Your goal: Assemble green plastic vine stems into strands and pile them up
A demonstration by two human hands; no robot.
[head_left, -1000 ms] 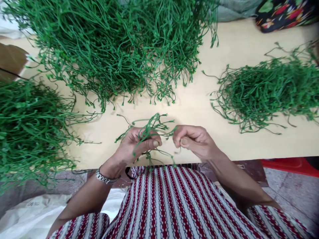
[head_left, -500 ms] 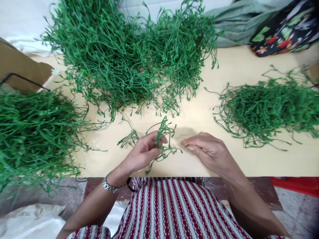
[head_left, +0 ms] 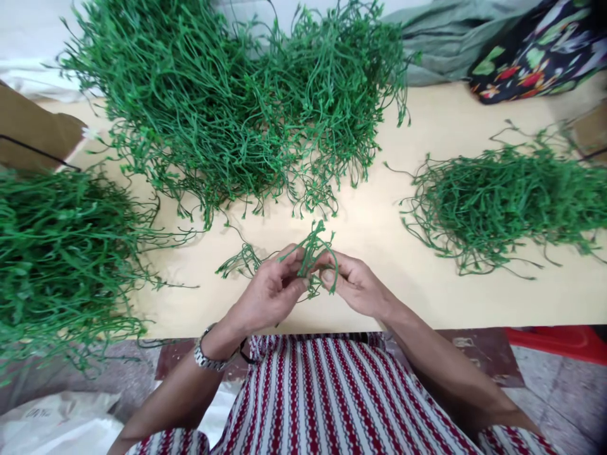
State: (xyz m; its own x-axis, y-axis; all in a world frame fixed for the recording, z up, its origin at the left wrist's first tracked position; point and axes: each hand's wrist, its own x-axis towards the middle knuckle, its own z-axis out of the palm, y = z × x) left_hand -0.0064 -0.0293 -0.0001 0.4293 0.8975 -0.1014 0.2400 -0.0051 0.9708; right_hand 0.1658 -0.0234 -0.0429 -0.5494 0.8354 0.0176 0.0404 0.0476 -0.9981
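My left hand point(head_left: 275, 287) pinches a small bunch of thin green stems point(head_left: 313, 246) with little forked tips, which look like artificial plant pieces. The bunch stands up between thumb and fingers above the near part of the table. From the right, my right hand point(head_left: 353, 281) meets it, thumb and forefinger closed on a curved stem at the bunch's right side. The two hands' fingertips are nearly touching. A few more stems point(head_left: 241, 262) lie on the table just left of my left hand; whether they join the held bunch is hidden.
A big heap of green stems point(head_left: 199, 114) fills the back of the table point(head_left: 379, 215). Other piles lie at the left point(head_left: 61, 253) and right point(head_left: 512, 196). Behind are a floral cloth point(head_left: 535, 57) and a grey-green cloth point(head_left: 441, 38). A brown box point(head_left: 38, 133) stands at left.
My right hand has moved left to the bunch and closed its fingertips on a stem there. My left hand stays in about the same place with its stems.
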